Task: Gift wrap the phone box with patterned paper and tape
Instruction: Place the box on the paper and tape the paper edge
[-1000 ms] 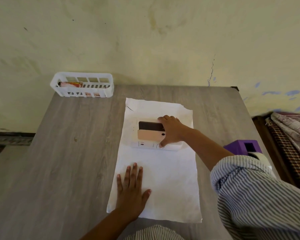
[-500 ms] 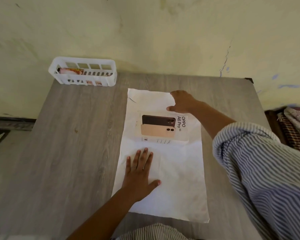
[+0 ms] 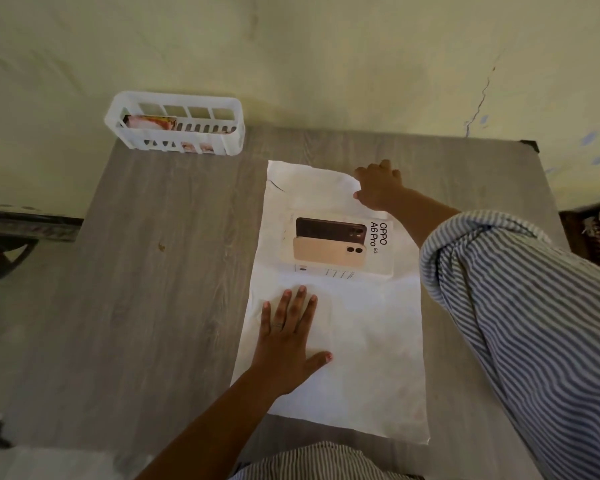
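Observation:
The white phone box (image 3: 340, 245), printed with two phones and "OPPO A6 Pro", lies flat on a sheet of wrapping paper (image 3: 371, 358) whose white underside faces up. My left hand (image 3: 288, 341) presses flat on the paper just in front of the box, fingers spread. My right hand (image 3: 378, 187) is at the paper's far right corner, thumb and fingers pinching the edge. No tape shows in this frame.
A white slotted plastic basket (image 3: 175, 124) with colourful items inside stands at the far left of the grey wood-grain table (image 3: 135, 289), against the wall. My striped sleeve covers the table's right side.
My right hand left the top of the box, which is now uncovered, and reached to the paper's far right corner. My left hand slid forward on the paper toward the box.

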A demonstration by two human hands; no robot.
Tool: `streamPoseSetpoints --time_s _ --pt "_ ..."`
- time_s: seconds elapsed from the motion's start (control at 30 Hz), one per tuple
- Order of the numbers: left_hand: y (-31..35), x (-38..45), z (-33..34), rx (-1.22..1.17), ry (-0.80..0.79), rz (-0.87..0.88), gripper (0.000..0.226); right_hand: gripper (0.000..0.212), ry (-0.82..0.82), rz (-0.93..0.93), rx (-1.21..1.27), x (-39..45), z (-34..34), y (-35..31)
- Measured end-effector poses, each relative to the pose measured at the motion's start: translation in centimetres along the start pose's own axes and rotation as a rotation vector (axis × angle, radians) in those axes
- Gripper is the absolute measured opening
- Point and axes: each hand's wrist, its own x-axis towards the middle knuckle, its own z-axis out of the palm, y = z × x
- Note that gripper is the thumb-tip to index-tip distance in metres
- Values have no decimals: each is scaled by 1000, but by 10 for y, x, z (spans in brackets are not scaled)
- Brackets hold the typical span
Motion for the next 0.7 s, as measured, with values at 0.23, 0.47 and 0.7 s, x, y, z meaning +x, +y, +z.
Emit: streamPoseSetpoints --time_s 0.23,0.47,0.7 --pt "0 -1 0 2 -6 -7 89 25 78 54 1 -3 9 8" --pt "0 -1 0 13 -13 -12 90 44 173 120 145 -6 11 16" --pt "1 -1 -2 16 -35 -20 90 21 263 99 169 -14 -3 16"
